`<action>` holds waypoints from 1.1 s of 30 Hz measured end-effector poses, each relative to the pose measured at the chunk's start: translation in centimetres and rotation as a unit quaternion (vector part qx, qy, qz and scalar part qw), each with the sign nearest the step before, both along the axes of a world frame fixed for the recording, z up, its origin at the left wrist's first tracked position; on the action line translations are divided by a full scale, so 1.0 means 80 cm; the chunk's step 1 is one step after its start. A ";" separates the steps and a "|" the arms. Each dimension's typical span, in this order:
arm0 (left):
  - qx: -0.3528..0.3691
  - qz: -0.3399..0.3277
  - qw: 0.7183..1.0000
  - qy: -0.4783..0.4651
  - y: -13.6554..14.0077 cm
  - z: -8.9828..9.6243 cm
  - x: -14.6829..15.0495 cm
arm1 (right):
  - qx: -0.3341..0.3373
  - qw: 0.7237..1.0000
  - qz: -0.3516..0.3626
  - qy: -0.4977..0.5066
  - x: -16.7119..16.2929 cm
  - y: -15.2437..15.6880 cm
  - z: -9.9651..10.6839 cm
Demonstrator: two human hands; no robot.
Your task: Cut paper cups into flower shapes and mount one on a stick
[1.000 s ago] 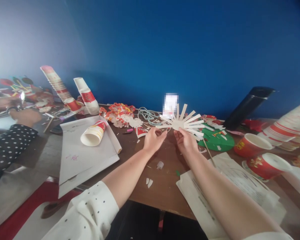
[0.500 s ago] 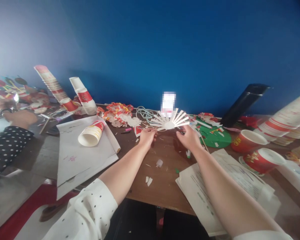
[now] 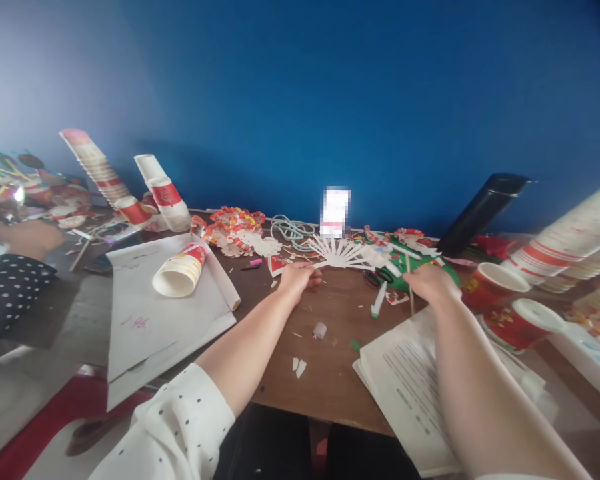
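My left hand (image 3: 300, 279) is closed on the edge of a white paper cup cut into a fan of strips (image 3: 337, 253), spread out above the table. Off to the right, my right hand (image 3: 434, 281) pinches a thin light-coloured stick (image 3: 412, 293) at the near side of a green sheet (image 3: 444, 267). A white marker with a green tip (image 3: 379, 300) lies between the hands. Dark scissor handles (image 3: 373, 279) show partly behind the marker.
A tilted cup (image 3: 175, 277) lies on white paper (image 3: 145, 327) at left. Red cups (image 3: 523, 323), stacked cups (image 3: 570, 230) and a black flask (image 3: 485, 210) stand at right. Printed sheets (image 3: 410, 387) overhang the table's front edge. Another person's hand (image 3: 27, 239) is far left.
My right hand has left the cut cup and moved right to the stick, which now stands more upright. The cut cup has dropped slightly in my left hand.
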State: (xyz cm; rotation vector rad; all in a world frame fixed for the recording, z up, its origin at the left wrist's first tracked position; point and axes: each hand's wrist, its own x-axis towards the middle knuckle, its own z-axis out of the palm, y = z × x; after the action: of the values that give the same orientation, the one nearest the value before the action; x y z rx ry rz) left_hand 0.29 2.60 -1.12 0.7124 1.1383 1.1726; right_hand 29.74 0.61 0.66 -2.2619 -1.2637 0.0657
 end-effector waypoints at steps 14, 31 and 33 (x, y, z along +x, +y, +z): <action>-0.044 -0.025 0.997 -0.063 -0.003 0.016 -0.007 | 0.099 0.869 0.272 0.401 -0.193 -0.041 0.015; -0.022 -0.045 0.996 -0.077 -0.002 0.007 -0.009 | -0.029 0.646 0.235 0.726 -0.206 -0.020 -0.009; -0.020 -0.054 0.995 -0.081 -0.002 0.007 -0.010 | -0.049 0.614 0.238 0.751 -0.202 -0.019 -0.007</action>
State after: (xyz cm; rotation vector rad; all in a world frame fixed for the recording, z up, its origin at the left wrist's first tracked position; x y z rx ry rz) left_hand -0.53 2.42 -0.57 0.6292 0.9724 1.0924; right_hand 13.61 -0.89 0.07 -0.9757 -0.6934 1.7955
